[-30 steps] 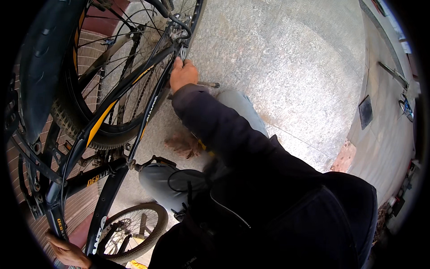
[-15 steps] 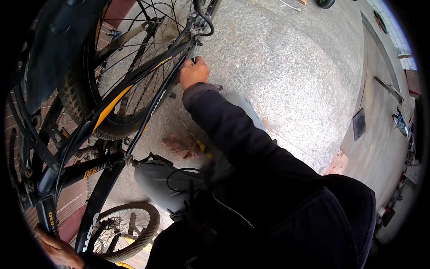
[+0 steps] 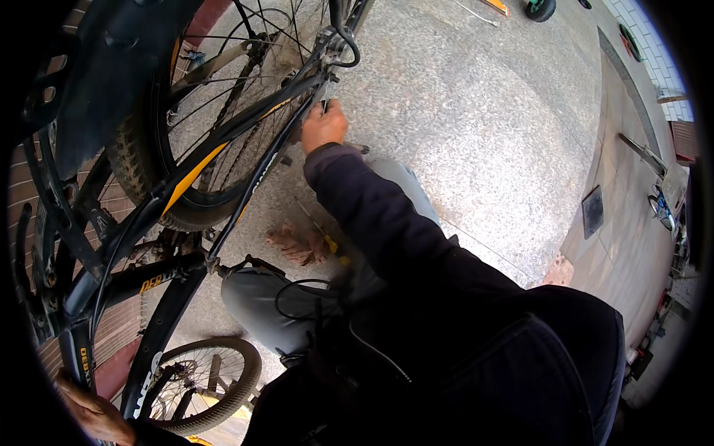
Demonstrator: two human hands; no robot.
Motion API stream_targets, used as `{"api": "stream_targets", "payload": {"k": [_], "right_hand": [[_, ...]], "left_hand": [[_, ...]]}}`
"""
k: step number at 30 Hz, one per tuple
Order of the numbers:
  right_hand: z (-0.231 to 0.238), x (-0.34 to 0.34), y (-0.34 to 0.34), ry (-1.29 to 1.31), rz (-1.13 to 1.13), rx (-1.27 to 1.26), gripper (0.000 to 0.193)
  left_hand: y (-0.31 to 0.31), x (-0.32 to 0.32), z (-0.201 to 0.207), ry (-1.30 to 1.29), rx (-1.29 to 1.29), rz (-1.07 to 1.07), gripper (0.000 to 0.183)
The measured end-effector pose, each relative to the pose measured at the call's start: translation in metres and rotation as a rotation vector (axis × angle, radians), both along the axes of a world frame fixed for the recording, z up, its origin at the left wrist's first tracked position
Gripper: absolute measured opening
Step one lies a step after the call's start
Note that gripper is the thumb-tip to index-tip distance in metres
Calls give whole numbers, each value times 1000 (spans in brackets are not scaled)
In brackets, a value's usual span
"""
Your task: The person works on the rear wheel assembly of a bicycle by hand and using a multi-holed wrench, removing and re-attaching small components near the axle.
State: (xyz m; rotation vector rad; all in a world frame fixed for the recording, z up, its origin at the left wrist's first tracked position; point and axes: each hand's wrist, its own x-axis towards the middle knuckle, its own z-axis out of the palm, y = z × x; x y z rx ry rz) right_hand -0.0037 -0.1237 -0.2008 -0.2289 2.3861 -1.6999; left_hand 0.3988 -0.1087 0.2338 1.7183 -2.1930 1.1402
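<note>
A black bicycle frame with orange accents [image 3: 186,186] fills the left side, with a rear wheel [image 3: 128,165] set in it. My right hand [image 3: 325,128] is closed around a slim shiny metal tool [image 3: 326,102], whose kind I cannot make out. The tool's tip is close to the frame's end by the wheel hub, beside a curved black cable [image 3: 351,53]. At the lower left, my left hand [image 3: 95,415] grips a black frame tube [image 3: 80,357]; part of this hand lies beyond the picture's dark rim.
Beside my bent knee, a yellow-handled screwdriver [image 3: 329,241] and a crumpled pinkish cloth [image 3: 296,245] lie on the speckled stone floor [image 3: 476,134]. Another bicycle wheel [image 3: 249,379] is at the lower left. A dark square plate [image 3: 593,211] and a blue bicycle [image 3: 660,208] are off to the right.
My right hand has dropped slightly away from the frame's end, so more of the metal tool shows. My left hand keeps its hold, and the view has shifted a little.
</note>
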Motion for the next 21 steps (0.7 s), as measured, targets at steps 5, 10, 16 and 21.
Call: {"api": "stream_targets", "payload": {"k": [5,10,16,21], "right_hand": [[-61,-46,4,224,184,53,18],[-72,-68,-3,245,297,101,30],[-63,-69,4,248,369,89,26],[-49,-64,12,238,370,170,24]], "left_hand": [[3,-8,-3,-37,-31,-25,50],[8,-17,-3,28,-26,-9,52],[9,-25,-4,58,-27,-7,51],[11,-27,-2,6,-18,-10,49]]}}
